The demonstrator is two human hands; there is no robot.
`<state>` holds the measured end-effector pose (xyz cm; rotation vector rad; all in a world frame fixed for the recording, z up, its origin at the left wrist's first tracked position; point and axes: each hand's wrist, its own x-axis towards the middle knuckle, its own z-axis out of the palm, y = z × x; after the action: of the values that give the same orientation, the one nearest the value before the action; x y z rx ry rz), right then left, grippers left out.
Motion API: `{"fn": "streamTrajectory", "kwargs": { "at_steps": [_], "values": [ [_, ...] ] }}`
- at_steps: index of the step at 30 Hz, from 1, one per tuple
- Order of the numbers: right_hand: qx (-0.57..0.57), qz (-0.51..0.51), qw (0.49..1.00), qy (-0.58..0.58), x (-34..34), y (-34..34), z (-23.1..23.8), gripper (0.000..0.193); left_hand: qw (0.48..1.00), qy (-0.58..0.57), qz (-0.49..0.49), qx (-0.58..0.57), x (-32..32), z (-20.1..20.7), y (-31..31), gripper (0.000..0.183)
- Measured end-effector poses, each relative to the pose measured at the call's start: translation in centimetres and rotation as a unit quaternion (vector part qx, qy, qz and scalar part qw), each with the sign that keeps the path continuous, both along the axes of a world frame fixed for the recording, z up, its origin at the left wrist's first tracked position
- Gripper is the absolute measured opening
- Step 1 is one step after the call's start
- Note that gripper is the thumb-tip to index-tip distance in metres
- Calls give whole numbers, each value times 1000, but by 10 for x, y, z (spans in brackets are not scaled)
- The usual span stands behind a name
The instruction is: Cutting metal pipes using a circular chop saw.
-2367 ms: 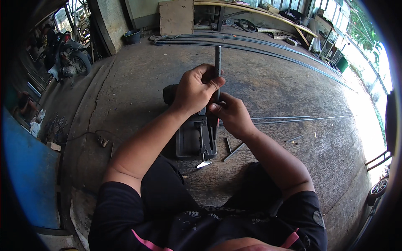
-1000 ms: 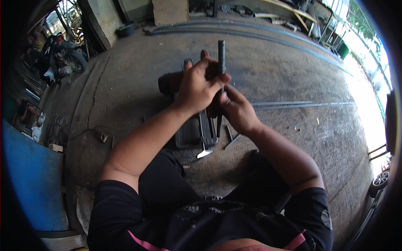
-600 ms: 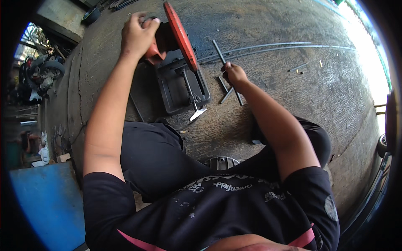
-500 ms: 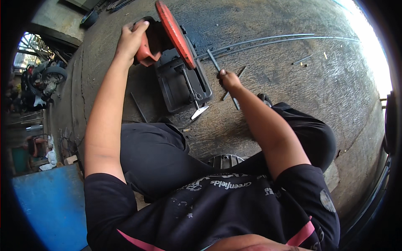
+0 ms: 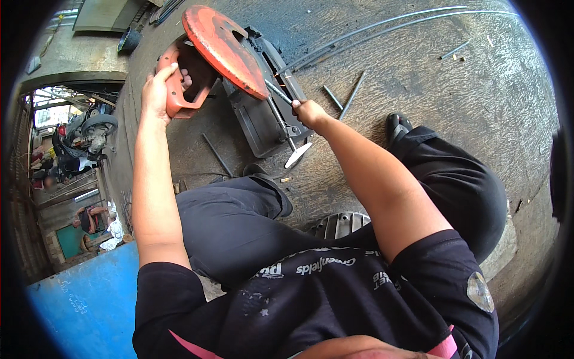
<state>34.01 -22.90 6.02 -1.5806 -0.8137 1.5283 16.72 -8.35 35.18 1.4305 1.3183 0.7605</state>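
Note:
A chop saw with a dark metal base (image 5: 254,128) and a scuffed orange disc guard (image 5: 218,51) stands on the floor ahead of me. My left hand (image 5: 156,96) is wrapped round the saw's orange handle (image 5: 173,99). In my right hand (image 5: 312,113) is a thin metal rod (image 5: 278,92), its far end beside the lower edge of the guard, over the base. Whether the rod touches the disc is hidden by the guard. Below the rod, the saw's clamp screw ends in a pale flat crank handle (image 5: 298,155).
Two long rods (image 5: 382,27) stretch across the floor to the right. Short cut rods lie nearby: two (image 5: 354,93) (image 5: 332,97) right of the saw, one (image 5: 217,155) left of it. A blue sheet (image 5: 89,305) and a motorcycle (image 5: 92,134) are at far left.
My right hand has brought the rod left from above the floor to the saw, under the guard's edge. My left hand still grips the handle. The view has shifted.

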Motion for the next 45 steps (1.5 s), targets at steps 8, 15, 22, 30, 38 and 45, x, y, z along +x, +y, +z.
{"fn": "streamTrajectory", "kwargs": {
  "at_steps": [8,15,22,30,38,45],
  "values": [
    [-70,-10,995,71,2,-7,-3,44,999,44,-5,19,-4,-1,6,31],
    [-4,12,997,-75,3,-3,-11,41,999,46,-13,12,-5,0,6,32],
    [5,3,991,-136,5,-6,-3,37,999,40,-9,11,0,2,1,28],
    [14,-7,989,-148,-1,-7,4,37,999,40,-11,9,-2,1,3,31],
    [33,-30,987,-154,-9,-10,-4,35,999,35,-1,0,-2,0,3,31],
    [57,-47,981,-179,-14,-12,-2,33,999,41,-4,10,-2,0,3,29]
  ]
}}
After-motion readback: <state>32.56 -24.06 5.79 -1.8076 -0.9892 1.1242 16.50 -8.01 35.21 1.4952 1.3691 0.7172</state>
